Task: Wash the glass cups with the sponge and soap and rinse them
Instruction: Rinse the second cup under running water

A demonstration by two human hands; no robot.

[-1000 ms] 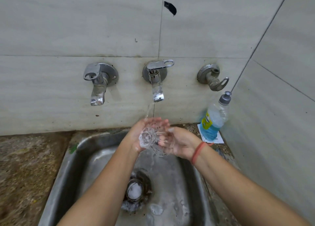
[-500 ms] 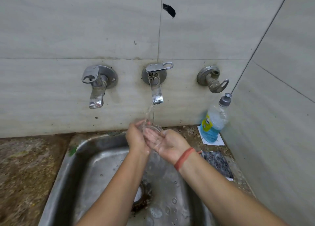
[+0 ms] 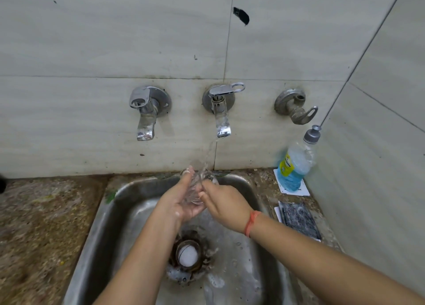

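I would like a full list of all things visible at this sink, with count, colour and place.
glass cup: one, clear, under the water stream
taps: three, silver, on the wall; the middle tap runs
sink: one, steel, below the hands
soap bottle: one, blue, right of the sink
sponge: one, dark, right of the sink
left hand: one, holds the glass cup
right hand: one, red wristband, fingers on the glass cup

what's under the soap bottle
A white card lies flat under the bottle, its corners sticking out onto the counter. Its middle is covered by the bottle's base, so any print there is hidden.
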